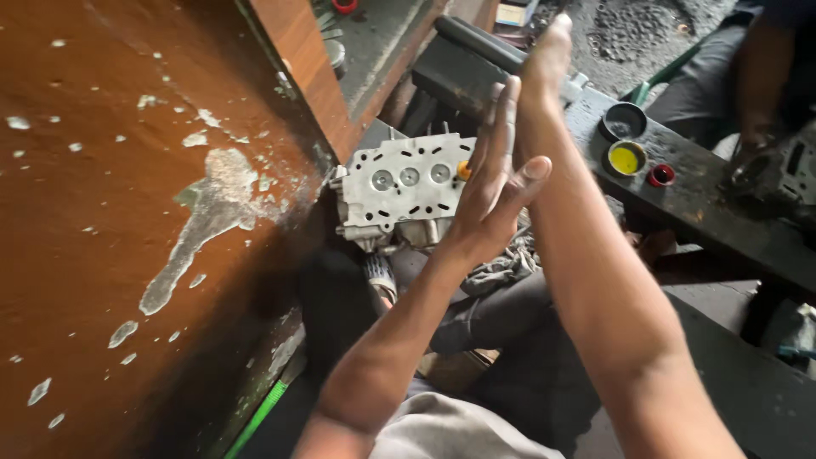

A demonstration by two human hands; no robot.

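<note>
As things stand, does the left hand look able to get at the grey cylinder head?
Probably yes: the left hand is open and empty, raised just in front of the cylinder head, with nothing visible between them.

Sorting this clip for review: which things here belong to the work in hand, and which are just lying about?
In hand:
left hand and right hand, both open, raised palm to palm
grey cylinder head just beyond them

Lying about:
yellow-filled cap
red cap
dark cup
rag
another person's arm at a separate metal part

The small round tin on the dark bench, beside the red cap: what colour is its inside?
Yellow inside the small round tin, in the head view.
</note>
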